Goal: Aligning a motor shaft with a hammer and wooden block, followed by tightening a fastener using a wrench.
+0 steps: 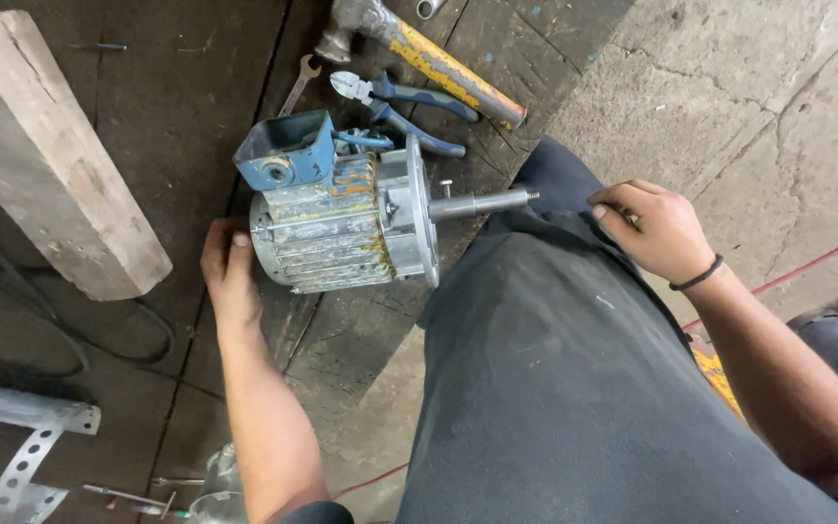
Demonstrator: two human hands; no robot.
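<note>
A grey finned electric motor [337, 233] with a blue terminal box [288, 150] on top lies on its side on dark wooden boards, its steel shaft [482, 204] pointing right. My left hand [228, 277] rests against the motor's left end, fingers curled on the housing rim. My right hand [652, 228] lies on my knee in dark grey trousers, fingers bent, just right of the shaft tip and apart from it. It holds nothing that I can see.
Behind the motor lie a hammer with a yellow handle [438, 60], blue-handled pliers [400, 102] and a spanner [298, 85]. A thick wooden block [46, 150] lies at the left. Perforated metal strips [26, 437] sit bottom left. Concrete floor [758, 87] is at the right, crossed by a red cable [817, 260].
</note>
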